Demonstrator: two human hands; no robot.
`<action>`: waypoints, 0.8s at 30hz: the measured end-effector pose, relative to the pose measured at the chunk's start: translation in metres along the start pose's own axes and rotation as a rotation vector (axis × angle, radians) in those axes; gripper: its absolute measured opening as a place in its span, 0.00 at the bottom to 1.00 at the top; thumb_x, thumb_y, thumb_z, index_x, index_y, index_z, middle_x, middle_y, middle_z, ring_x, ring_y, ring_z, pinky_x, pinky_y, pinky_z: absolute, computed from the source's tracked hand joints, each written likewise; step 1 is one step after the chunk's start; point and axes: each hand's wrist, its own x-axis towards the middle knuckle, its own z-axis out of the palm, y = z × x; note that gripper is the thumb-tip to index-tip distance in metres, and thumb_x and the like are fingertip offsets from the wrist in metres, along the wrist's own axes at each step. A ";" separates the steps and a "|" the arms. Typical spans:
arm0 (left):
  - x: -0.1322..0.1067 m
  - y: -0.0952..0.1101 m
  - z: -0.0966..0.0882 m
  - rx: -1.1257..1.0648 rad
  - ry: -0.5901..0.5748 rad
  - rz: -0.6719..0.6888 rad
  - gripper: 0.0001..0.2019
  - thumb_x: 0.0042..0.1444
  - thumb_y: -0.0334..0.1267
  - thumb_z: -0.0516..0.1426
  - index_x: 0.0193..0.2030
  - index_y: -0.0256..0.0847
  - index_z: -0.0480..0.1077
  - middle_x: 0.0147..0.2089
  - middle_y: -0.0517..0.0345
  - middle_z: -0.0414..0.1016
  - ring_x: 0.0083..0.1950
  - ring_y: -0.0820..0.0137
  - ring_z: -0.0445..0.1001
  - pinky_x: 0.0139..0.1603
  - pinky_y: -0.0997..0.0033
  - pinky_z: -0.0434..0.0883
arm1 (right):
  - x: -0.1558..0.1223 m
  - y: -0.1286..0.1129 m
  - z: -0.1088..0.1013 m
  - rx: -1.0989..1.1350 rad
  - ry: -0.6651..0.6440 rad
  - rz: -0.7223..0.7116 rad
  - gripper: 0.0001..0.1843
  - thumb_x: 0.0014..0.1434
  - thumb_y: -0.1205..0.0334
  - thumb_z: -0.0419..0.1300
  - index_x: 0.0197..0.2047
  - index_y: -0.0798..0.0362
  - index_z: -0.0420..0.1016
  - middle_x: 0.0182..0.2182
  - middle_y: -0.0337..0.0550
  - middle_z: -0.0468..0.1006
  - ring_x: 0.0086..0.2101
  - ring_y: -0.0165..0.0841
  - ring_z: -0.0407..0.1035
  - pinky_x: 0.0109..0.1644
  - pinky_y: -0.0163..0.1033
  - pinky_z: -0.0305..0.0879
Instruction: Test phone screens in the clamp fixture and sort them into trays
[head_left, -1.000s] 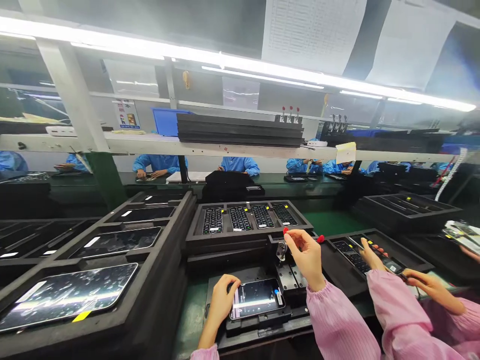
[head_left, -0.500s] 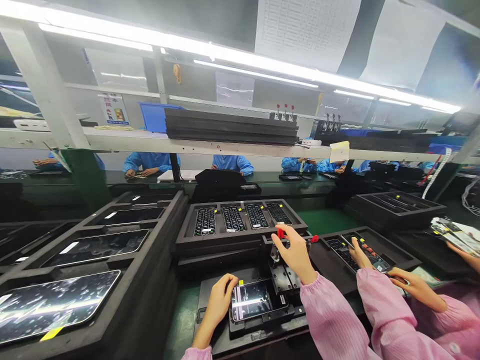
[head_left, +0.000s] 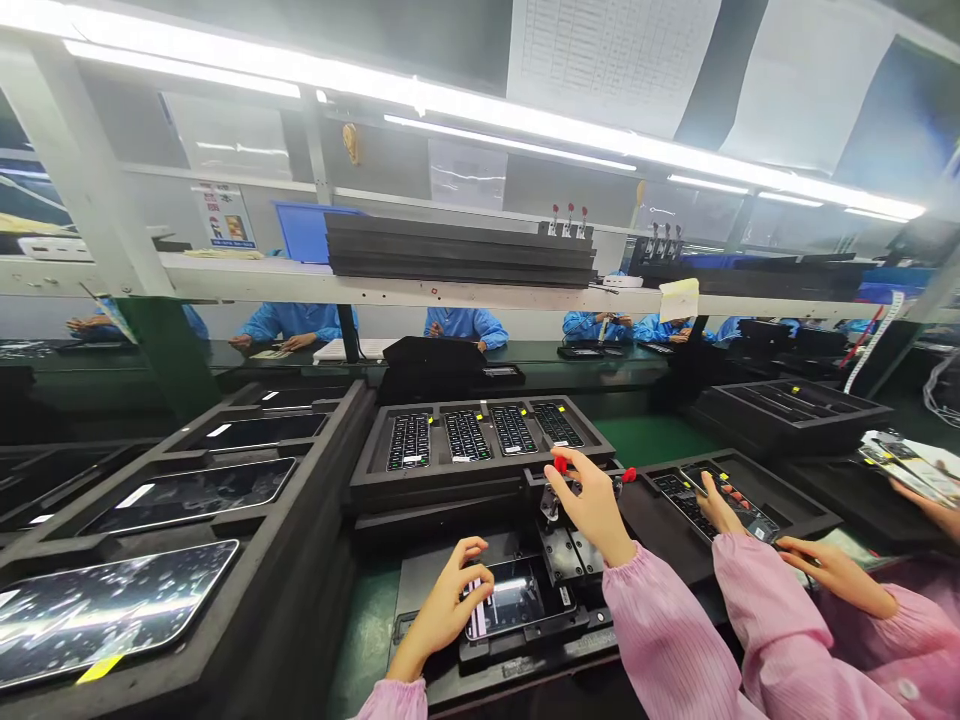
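A phone-sized screen [head_left: 517, 598] lies face up in a black fixture [head_left: 525, 640] in front of me, its lit display showing pale stripes at the left. My left hand [head_left: 450, 600] hovers at the screen's left end, fingers apart and thumb over its edge; whether it touches the glass I cannot tell. My right hand [head_left: 592, 508] is at the fixture's back, thumb and fingers closed about a red-tipped clamp lever [head_left: 561, 464]. A second red-tipped lever [head_left: 628, 475] sticks out to its right. Below my right hand is a dark metal block [head_left: 564, 552] with screws.
Left, a deep black foam tray [head_left: 255, 560] holds several screens. Behind the fixture, another foam tray [head_left: 367, 470] carries several black phone parts. To the right, a co-worker's hands [head_left: 720, 508] work over a tray [head_left: 814, 515]. A shelf [head_left: 450, 295] crosses overhead; people in blue sit beyond.
My left hand has opened its pinched fingers and shifted slightly right over the screen's left end, now covering the yellow tab there. My right hand stays at the lever.
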 end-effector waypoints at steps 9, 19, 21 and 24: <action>0.002 -0.015 -0.004 -0.139 0.085 -0.038 0.15 0.60 0.46 0.45 0.29 0.41 0.64 0.51 0.51 0.63 0.51 0.63 0.69 0.53 0.64 0.64 | -0.036 -0.004 -0.009 -0.068 0.185 -0.098 0.14 0.57 0.57 0.54 0.45 0.53 0.67 0.36 0.44 0.74 0.37 0.33 0.69 0.45 0.42 0.67; 0.003 -0.016 0.004 -0.128 0.165 -0.081 0.10 0.54 0.38 0.53 0.43 0.43 0.66 0.47 0.54 0.69 0.47 0.64 0.70 0.51 0.63 0.65 | -0.112 0.039 0.021 -0.489 -0.113 -0.184 0.31 0.59 0.55 0.51 0.63 0.48 0.46 0.54 0.46 0.65 0.51 0.44 0.61 0.55 0.65 0.49; 0.001 -0.016 0.003 -0.131 0.150 -0.091 0.15 0.52 0.37 0.54 0.47 0.44 0.65 0.49 0.54 0.70 0.48 0.63 0.69 0.52 0.62 0.64 | -0.109 0.037 0.017 -0.417 -0.152 -0.141 0.28 0.60 0.56 0.48 0.63 0.46 0.47 0.56 0.44 0.63 0.53 0.43 0.58 0.56 0.64 0.49; -0.002 -0.016 0.002 -0.139 0.132 -0.111 0.15 0.53 0.36 0.52 0.49 0.44 0.64 0.50 0.54 0.69 0.51 0.63 0.68 0.54 0.63 0.62 | -0.115 0.036 0.009 -0.205 -0.034 -0.091 0.21 0.62 0.59 0.45 0.59 0.49 0.56 0.54 0.45 0.64 0.53 0.39 0.59 0.55 0.54 0.57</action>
